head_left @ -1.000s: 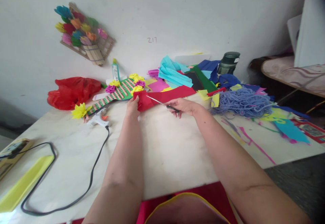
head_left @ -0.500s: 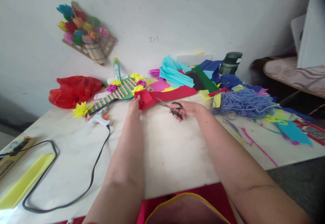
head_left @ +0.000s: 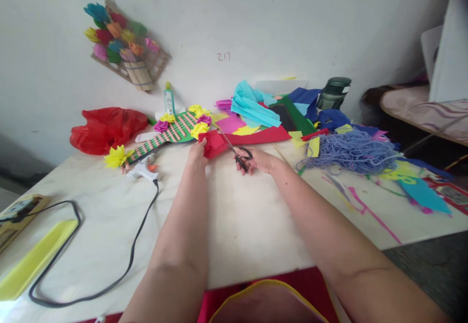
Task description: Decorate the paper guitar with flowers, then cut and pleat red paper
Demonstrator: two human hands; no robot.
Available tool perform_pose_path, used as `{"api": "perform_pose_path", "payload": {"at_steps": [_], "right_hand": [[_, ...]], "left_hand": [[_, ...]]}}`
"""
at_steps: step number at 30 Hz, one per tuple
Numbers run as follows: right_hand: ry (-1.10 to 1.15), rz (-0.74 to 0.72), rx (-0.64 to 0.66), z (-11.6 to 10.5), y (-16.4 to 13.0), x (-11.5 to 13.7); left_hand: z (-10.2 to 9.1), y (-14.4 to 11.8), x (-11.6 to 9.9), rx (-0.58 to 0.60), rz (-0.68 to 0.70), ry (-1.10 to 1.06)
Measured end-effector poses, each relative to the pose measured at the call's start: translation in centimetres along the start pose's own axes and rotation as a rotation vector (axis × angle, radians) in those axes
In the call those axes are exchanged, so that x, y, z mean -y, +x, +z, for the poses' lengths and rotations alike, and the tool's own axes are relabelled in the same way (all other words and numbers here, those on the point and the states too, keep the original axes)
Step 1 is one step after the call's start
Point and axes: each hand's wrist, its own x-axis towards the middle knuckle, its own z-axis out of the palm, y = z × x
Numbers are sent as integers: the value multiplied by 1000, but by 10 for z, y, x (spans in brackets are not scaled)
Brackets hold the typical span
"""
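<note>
Here the left hand [head_left: 198,151] pinches red paper [head_left: 214,143], the right hand [head_left: 256,159] gripping scissors [head_left: 236,152] just beside.

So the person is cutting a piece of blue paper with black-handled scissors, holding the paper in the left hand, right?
Not quite: the paper is red, not blue. The head view shows the left hand holding it while the right hand works the black-handled scissors.
</note>
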Motion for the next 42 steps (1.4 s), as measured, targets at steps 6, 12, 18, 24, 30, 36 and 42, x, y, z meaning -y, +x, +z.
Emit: {"api": "perform_pose_path", "payload": {"at_steps": [6, 12, 18, 24, 30, 36, 42], "right_hand": [[-43, -4, -89, 9, 0, 6], [-71, 9, -155, 15, 2, 8], [-63, -11, -185, 16, 5, 5], [-37, -12, -204, 17, 7, 2], [-44, -18, -219, 18, 10, 0], [-29, -16, -236, 19, 13, -3], [-22, -44, -246, 21, 16, -6]], "left_hand": [[2, -2, 1, -19, 11, 11], [6, -6, 4, -6, 21, -5], [8, -10, 5, 0, 41, -9], [10, -11, 5, 25, 59, -37], [14, -15, 3, -14, 40, -30], [11, -13, 4, -12, 52, -42], [8, -10, 5, -17, 88, -35]]}}
